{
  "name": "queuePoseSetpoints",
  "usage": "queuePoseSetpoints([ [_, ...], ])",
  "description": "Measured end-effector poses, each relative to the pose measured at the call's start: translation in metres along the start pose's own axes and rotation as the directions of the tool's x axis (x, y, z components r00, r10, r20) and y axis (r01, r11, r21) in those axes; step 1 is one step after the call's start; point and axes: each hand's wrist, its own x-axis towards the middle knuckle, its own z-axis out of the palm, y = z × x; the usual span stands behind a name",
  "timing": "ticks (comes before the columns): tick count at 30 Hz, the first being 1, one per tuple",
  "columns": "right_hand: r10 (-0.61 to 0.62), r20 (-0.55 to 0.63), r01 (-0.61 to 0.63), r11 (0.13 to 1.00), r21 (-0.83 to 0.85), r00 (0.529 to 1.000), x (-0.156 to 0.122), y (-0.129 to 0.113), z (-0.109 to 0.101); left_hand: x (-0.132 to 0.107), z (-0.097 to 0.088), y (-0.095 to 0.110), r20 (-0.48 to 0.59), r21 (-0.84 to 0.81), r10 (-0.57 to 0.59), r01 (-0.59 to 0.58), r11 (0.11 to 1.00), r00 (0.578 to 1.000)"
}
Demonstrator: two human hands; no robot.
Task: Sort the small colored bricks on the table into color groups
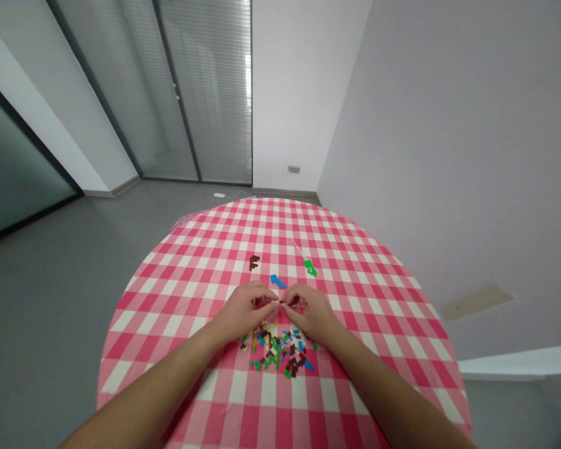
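A small dark piece [282,302] is held by the right hand [312,313], with the left hand [245,310] placed alongside. Loose bricks [277,349] are scattered on the cloth-covered bench [271,405]; brown, blue and green clusters [277,282] are set beyond.

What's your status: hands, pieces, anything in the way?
Left hand and right hand close together at a small dark piece; grip unclear. Loose multicolored pile on the near side. Brown cluster, blue cluster, green cluster beyond. No obstruction visible.

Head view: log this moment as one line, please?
left hand, right hand: nearly meeting at dark piece, grip unclear | mixed pile: nearer wearer | brown group, blue group, green group: beyond hands
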Motion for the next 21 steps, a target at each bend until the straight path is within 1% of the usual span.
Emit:
queuePoseSetpoints([
  [4,-0.05,0.067,0.054,0.997,-0.052,0.997,-0.001,0.002,0.001,0.001,0.0,0.001,0.034,0.002,-0.006,0.006,1.0,0.999],
  [9,-0.102,0.102,0.111,0.99,-0.086,0.99,-0.001,0.006,0.002,0.002,0.001,0.0,0.058,-0.009,-0.015,0.016,1.0,0.998],
  [16,-0.101,0.12,0.116,0.985,-0.126,0.988,-0.001,0.008,0.003,0.003,0.003,-0.004,0.051,0.004,-0.015,0.015,1.0,0.999],
  [21,-0.136,0.121,0.152,0.979,-0.138,0.983,-0.002,0.01,0.003,0.002,0.001,-0.006,0.084,0.002,0.002,-0.002,1.0,0.996],
])
